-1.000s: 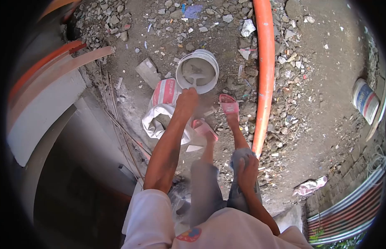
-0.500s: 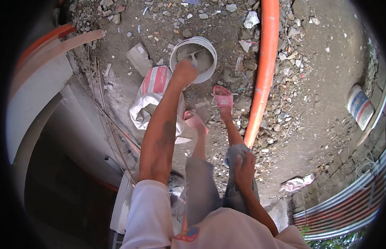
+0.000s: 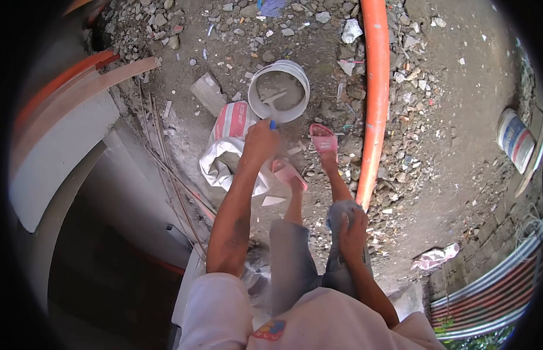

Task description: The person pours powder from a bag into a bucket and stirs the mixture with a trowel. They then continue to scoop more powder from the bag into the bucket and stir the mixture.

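My left hand is closed round the blue handle of a trowel, just below the rim of a white bucket. The trowel's metal end reaches into grey cement mix inside the bucket. My right hand lies over my right knee with its fingers apart, holding nothing. Beside the bucket, at its lower left, stands an opened white and red cement bag.
A long orange pipe runs down the ground right of the bucket, among rubble. A grey block lies left of it. Thin rods lean at the left wall. Another bucket and corrugated sheets are at the right.
My left hand has drawn back from over the bucket toward me, and more of the trowel now shows. My right hand stays on the knee. The whole view has shifted slightly.
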